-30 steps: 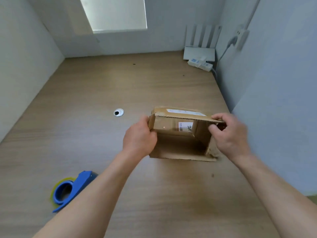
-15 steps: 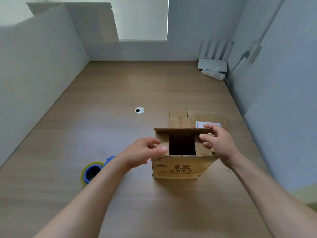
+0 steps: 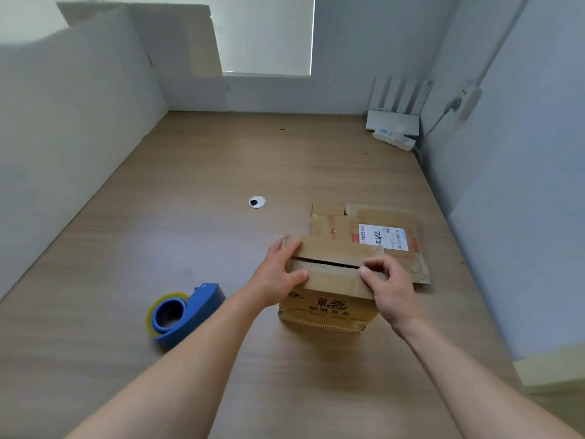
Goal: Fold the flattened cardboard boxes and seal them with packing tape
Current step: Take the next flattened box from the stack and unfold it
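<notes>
Your cardboard box (image 3: 329,308) stands upright on the surface (image 3: 221,160), top flaps folded down with a thin gap between them. Your left hand (image 3: 275,277) lays its straight fingers (image 3: 289,247) flat across the flaps' left end. Your right hand (image 3: 392,289) pinches their right end with bent fingers and thumb. The tape dispenser (image 3: 186,312) lies to the left, apart from the box.

White label (image 3: 383,237) on flattened box (image 3: 332,224): perhaps "SD8"
</notes>
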Demonstrator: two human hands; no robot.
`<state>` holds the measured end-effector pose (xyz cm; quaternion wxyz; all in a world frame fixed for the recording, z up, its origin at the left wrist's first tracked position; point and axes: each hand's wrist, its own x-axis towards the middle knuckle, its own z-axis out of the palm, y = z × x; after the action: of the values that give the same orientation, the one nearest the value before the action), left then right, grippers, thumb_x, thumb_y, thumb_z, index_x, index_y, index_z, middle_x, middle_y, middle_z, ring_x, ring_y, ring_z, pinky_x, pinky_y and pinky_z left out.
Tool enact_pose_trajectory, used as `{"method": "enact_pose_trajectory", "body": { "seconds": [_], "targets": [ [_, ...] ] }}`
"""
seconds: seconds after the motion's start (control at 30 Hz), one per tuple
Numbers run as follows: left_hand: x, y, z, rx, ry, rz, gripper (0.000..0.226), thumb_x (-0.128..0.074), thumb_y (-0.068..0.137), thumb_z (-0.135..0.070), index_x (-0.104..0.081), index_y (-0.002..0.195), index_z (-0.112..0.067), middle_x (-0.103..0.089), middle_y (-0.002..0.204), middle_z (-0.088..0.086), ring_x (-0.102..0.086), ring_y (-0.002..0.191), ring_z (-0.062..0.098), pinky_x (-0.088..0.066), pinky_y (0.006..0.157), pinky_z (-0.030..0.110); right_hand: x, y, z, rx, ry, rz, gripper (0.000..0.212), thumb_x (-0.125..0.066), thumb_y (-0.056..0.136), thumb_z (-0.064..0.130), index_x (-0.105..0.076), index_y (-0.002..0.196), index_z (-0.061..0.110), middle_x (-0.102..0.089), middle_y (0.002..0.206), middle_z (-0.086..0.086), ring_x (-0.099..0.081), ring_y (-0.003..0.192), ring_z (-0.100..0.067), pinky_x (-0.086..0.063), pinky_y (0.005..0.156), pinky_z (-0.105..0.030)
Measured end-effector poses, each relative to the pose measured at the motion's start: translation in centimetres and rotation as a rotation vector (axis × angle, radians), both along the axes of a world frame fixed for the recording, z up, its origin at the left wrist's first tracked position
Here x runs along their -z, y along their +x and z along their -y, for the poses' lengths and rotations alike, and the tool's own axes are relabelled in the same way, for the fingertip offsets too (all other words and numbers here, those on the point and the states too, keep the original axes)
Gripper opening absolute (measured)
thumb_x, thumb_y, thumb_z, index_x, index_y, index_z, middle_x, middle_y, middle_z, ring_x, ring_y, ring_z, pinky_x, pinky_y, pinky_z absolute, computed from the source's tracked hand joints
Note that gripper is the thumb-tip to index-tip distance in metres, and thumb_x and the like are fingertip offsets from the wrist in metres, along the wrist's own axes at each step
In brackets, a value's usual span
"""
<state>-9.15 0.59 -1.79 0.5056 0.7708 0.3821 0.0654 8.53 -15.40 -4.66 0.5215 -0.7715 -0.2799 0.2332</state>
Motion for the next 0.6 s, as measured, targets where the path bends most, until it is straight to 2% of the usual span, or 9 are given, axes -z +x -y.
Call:
{"method": "enact_pose_trajectory", "body": {
  "seconds": [0.07,0.1,0.17,0.23,0.33,0.4,0.5,0.57,0.6],
  "targets": [
    [-0.3,0.0,0.5,0.011,0.056,-0.019,0.060,-0.057,0.097,-0.029,-0.031,0.151,-0.032,-0.018,0.158,-0.009,-0.031,0.137,0.013,-0.027,0.103,0.022,-0.4,0.0,-0.3,0.027,0.026,-0.016,0.011,-0.066,0.093,0.019,-0.065,0.083,0.024,-0.065,0.080,0.015,-0.057,0.077,-0.001,-0.044,0.070,-0.025],
    [-0.5,-0.1,1.0,-0.031,0.115,0.001,0.054,-0.054,0.099,-0.032,-0.035,0.149,-0.032,-0.022,0.156,-0.008,-0.035,0.131,0.011,-0.028,0.102,0.022,-0.9,0.1,-0.5,0.058,0.048,-0.012,0.015,-0.065,0.094,0.020,-0.065,0.080,0.023,-0.065,0.076,0.017,-0.056,0.073,-0.001,-0.043,0.067,-0.024],
    [-1.0,-0.6,2.1,-0.130,0.261,0.043,0.043,-0.049,0.099,-0.040,-0.043,0.141,-0.036,-0.031,0.147,-0.010,-0.043,0.112,0.005,-0.034,0.097,0.025,-2.1,0.1,-0.6,0.095,0.094,0.008,0.017,-0.065,0.093,0.024,-0.065,0.076,0.022,-0.065,0.073,0.018,-0.056,0.069,0.001,-0.042,0.064,-0.024],
    [-0.6,-1.8,3.7,-0.216,0.335,-0.005,0.036,-0.046,0.096,-0.049,-0.045,0.131,-0.040,-0.036,0.139,-0.012,-0.050,0.101,0.005,-0.041,0.090,0.028,-2.4,-0.8,-0.3,0.048,0.071,0.024,0.019,-0.065,0.093,0.029,-0.064,0.076,0.021,-0.066,0.074,0.013,-0.058,0.068,-0.001,-0.043,0.062,-0.025],
    [1.2,-3.5,6.5,-0.240,0.384,-0.149,0.038,-0.050,0.093,-0.056,-0.044,0.125,-0.035,-0.027,0.147,-0.011,-0.050,0.113,0.009,-0.042,0.087,0.028,-1.1,-2.8,0.6,-0.053,-0.029,0.080,0.030,-0.068,0.091,0.034,-0.056,0.071,0.015,-0.060,0.069,0.000,-0.055,0.067,-0.015,-0.043,0.062,-0.033],
    [1.9,-3.9,7.0,-0.270,0.399,-0.135,0.040,-0.056,0.091,-0.055,-0.044,0.121,-0.032,-0.022,0.151,-0.017,-0.045,0.118,0.007,-0.039,0.088,0.026,-0.7,-3.4,0.7,-0.069,-0.026,0.101,0.033,-0.069,0.091,0.033,-0.053,0.070,0.013,-0.058,0.070,-0.005,-0.053,0.067,-0.020,-0.040,0.062,-0.035],
    [1.8,-4.0,6.4,-0.317,0.355,-0.076,0.034,-0.062,0.089,-0.050,-0.046,0.112,-0.032,-0.033,0.140,-0.018,-0.046,0.112,0.004,-0.035,0.084,0.020,-0.3,-3.1,0.5,-0.076,-0.012,0.103,0.031,-0.069,0.091,0.030,-0.052,0.071,0.013,-0.057,0.070,-0.003,-0.052,0.068,-0.020,-0.039,0.062,-0.032],
    [1.8,-4.0,6.4,-0.331,0.371,-0.048,0.029,-0.062,0.089,-0.049,-0.047,0.109,-0.035,-0.036,0.131,-0.019,-0.046,0.107,0.003,-0.033,0.079,0.014,-0.2,-3.2,0.5,-0.089,-0.005,0.114,0.022,-0.069,0.091,0.030,-0.054,0.082,0.017,-0.058,0.079,0.002,-0.052,0.075,-0.017,-0.039,0.066,-0.024],
    [1.9,-4.0,6.4,-0.338,0.378,-0.036,0.027,-0.062,0.089,-0.048,-0.048,0.110,-0.036,-0.036,0.128,-0.020,-0.046,0.106,0.002,-0.032,0.078,0.010,-0.1,-3.2,0.6,-0.093,-0.014,0.105,0.018,-0.068,0.092,0.031,-0.055,0.094,0.019,-0.060,0.090,0.005,-0.054,0.085,-0.015,-0.041,0.072,-0.022]
  ]
}}
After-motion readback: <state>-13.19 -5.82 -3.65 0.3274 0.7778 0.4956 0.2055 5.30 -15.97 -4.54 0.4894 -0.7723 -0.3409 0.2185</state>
